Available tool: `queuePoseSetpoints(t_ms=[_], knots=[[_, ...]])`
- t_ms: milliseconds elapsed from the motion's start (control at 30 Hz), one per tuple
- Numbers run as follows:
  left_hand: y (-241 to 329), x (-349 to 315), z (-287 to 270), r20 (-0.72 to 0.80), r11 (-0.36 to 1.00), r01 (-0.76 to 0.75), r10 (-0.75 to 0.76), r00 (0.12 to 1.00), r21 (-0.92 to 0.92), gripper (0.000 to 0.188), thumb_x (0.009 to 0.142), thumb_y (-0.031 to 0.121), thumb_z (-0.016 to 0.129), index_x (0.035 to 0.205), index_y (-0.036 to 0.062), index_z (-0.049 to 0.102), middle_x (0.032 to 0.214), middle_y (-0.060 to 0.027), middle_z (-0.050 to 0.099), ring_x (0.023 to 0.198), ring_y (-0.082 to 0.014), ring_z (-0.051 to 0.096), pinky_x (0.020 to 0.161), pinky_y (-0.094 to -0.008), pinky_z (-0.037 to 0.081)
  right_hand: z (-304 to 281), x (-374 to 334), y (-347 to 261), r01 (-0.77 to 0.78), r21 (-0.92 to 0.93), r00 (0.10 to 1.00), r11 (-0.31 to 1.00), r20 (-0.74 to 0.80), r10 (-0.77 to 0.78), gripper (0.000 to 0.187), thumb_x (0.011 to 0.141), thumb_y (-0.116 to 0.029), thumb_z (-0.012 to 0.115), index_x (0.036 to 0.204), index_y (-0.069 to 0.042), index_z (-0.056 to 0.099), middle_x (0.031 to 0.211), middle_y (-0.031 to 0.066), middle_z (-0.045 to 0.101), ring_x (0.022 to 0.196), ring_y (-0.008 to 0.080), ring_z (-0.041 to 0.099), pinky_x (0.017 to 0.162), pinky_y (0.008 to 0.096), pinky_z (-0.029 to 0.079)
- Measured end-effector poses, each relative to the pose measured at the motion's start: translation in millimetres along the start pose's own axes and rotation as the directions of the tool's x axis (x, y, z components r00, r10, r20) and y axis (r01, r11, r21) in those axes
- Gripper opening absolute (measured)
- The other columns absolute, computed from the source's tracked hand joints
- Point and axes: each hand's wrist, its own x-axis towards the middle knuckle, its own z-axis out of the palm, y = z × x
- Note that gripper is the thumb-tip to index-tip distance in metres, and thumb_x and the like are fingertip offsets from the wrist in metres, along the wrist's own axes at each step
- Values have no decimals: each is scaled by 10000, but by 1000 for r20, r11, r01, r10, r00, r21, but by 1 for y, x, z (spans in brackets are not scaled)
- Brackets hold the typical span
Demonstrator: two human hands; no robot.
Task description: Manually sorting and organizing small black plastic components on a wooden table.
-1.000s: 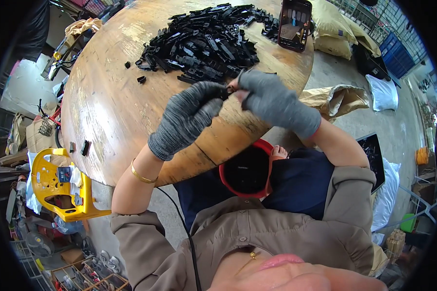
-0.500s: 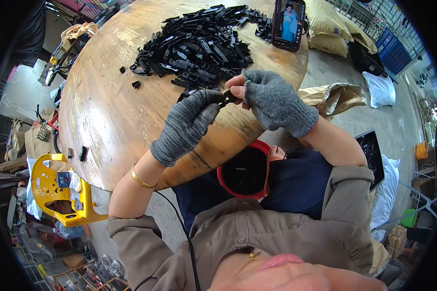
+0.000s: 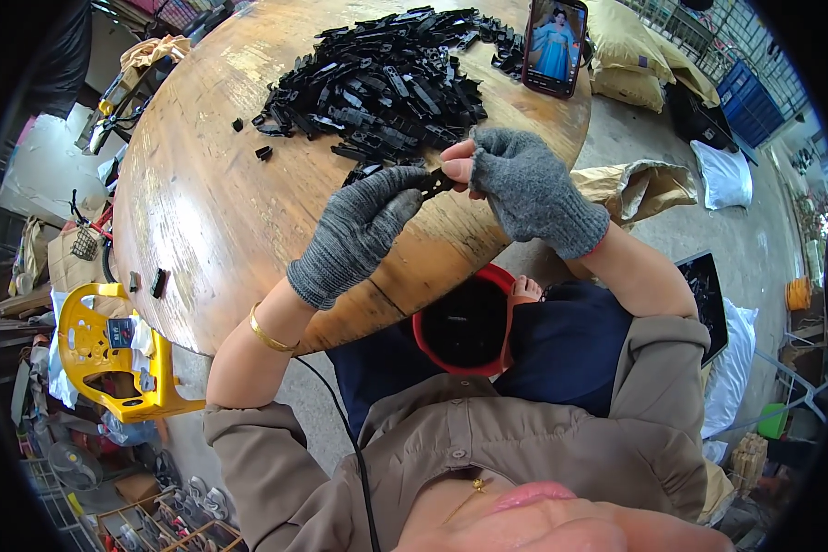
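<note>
Above the table (image 3: 202, 198) | black part (image 3: 437, 182) between left hand (image 3: 348, 232) and right hand (image 3: 538, 191) | both pinching it

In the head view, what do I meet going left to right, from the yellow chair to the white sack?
Yellow chair, left hand, small black piece, right hand, brown paper bag, white sack.

A worn wooden table (image 3: 193, 202) bears heaped black parts (image 3: 377, 92), stray pieces (image 3: 159, 282) and a phone (image 3: 554, 53).
</note>
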Motion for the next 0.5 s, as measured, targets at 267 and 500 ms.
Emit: queuePoseSetpoints(t_ms=[267, 500], knots=[[3, 0, -3, 61, 981, 126, -118, 991, -146, 229, 857, 108, 539, 1061, 12, 572, 855, -46, 565, 732, -107, 488, 682, -231, 424, -8, 3, 0, -90, 91, 996, 992, 17, 88, 270, 785, -217, 643, 927, 11, 610, 724, 44, 592, 618, 94, 551, 581, 213, 462], [-5, 1, -2, 76, 991, 43, -34, 997, -126, 237, 862, 118, 538, 1073, 14, 567, 805, -16, 533, 662, -71, 453, 614, -203, 410, -4, 1, 4, 57, -58, 998, 997, 3, -57, 269, 782, -215, 649, 936, 3, 612, 718, 34, 591, 630, 93, 559, 589, 212, 465]])
